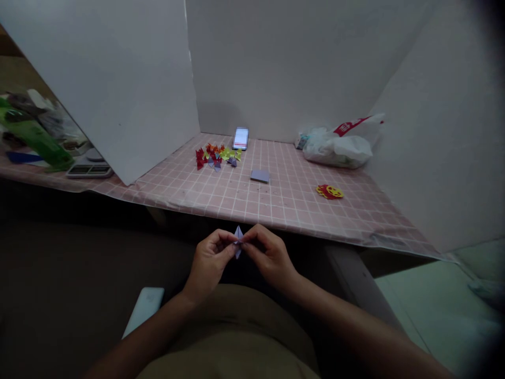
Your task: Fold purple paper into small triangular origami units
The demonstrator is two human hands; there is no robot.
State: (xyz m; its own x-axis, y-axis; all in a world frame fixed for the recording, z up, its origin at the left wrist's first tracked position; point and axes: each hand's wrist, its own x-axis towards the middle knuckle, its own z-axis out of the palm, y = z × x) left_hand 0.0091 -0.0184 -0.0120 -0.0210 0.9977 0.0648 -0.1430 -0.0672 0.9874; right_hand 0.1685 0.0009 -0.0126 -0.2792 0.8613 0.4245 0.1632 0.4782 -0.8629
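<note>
Between my two hands is a small folded piece of lavender origami paper [239, 233], diamond-shaped with a pointed top. My left hand [211, 258] pinches its left side between thumb and forefinger. From the right, my right hand [268, 256] grips it the same way. The fingertips hide the paper's middle, and both hands are in front of the table's near edge, above my lap. On the table lie a square stack of lavender paper [260, 175] and a cluster of folded paper figures [213, 155] in red, orange, yellow and lavender.
A phone [240, 138] leans upright near the back panel. White plastic bags [339, 147] sit at the right rear, with red and yellow cut-outs [330, 191] nearer. Left of the side panel [150, 95] stands a kitchen scale [90, 167]. A white flat device [145, 309] lies beside me.
</note>
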